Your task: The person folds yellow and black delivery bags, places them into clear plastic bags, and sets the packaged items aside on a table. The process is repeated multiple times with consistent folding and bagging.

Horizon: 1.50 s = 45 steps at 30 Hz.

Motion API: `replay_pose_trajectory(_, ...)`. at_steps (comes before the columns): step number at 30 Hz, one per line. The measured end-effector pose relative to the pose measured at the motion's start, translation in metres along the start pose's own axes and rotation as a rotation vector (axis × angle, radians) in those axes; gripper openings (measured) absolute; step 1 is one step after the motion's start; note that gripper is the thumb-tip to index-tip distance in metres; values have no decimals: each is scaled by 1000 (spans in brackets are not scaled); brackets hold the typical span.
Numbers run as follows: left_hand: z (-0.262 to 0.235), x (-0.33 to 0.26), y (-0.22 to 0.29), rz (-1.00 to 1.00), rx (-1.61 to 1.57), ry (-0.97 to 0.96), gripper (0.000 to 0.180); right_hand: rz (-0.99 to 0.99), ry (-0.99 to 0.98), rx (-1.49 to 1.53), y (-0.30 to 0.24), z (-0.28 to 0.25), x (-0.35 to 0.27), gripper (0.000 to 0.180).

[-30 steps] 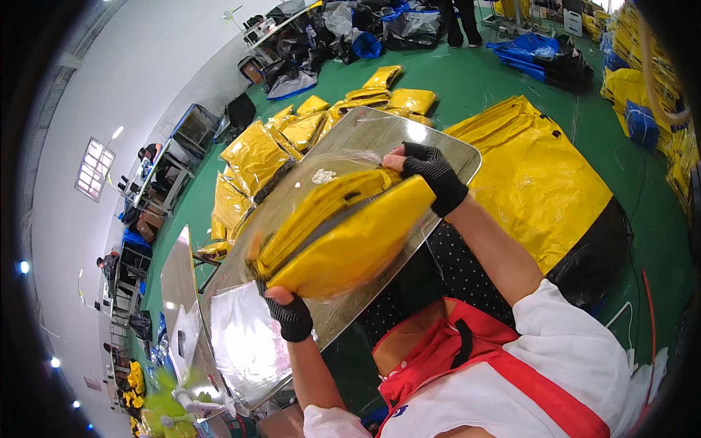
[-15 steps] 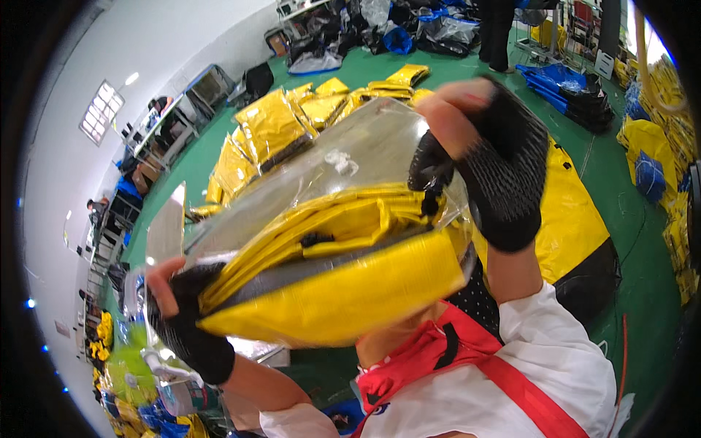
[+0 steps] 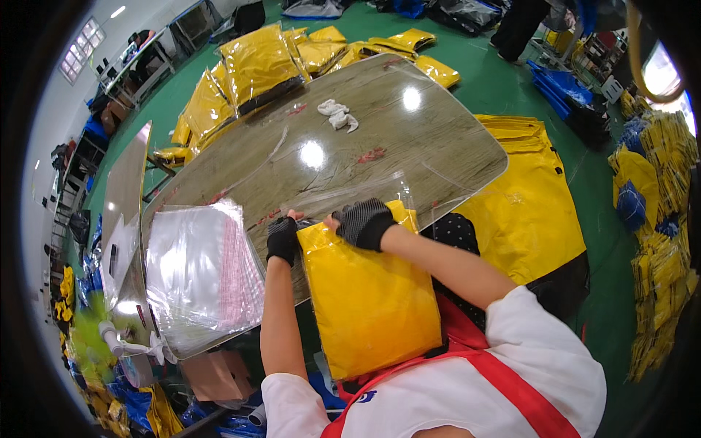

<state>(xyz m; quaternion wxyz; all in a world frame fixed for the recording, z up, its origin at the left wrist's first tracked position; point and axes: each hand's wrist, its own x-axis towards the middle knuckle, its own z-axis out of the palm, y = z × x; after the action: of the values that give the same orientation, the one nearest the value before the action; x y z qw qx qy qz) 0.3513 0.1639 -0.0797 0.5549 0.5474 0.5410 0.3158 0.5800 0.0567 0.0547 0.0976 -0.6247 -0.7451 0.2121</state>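
Note:
A folded yellow sheet bundle [image 3: 372, 299] in a clear plastic bag lies at the table's near edge, its lower part against my front. The bag's transparent mouth stretches over the table beyond the yellow. My left hand [image 3: 283, 237], in a black fingerless glove, is closed on the bag at its upper left corner. My right hand [image 3: 365, 225], gloved alike, has its fingers curled on the bag along the upper edge. Both thumbs point toward each other. What lies under the right fingers is hidden.
The brown glossy table [image 3: 241, 175] carries a stack of clear bags [image 3: 197, 270] on the left and a crumpled white cloth [image 3: 337, 115]. Packed yellow bundles [image 3: 259, 66] lie heaped beyond it. A yellow sheet pile [image 3: 522, 197] sits at right; a small green fan [image 3: 91, 332] stands lower left.
The bagged bundle has come down from in front of me to the table's near edge and turned upright. Both hands have moved to its far edge, closer together.

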Motion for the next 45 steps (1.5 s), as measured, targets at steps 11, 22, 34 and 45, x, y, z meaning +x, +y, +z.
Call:
replay_pose_trajectory(11, 11, -25, 66, -27, -202, -163, 31, -406, 167, -294, -1, 20, 111, 18)
replay_pose_trajectory(22, 24, -37, 103, -24, -292, -141, 36, -202, 890, 1342, 317, -137, 155, 16)
replay_pose_trajectory(34, -19, -78, 146, 85, -52, -20, 40, 210, 26, 1169, 129, -68, 6, 37)
replay_pose_trajectory(45, -35, -141, 183, 401, -307, -159, 39, -270, 149, 1213, 85, -126, -77, 34)
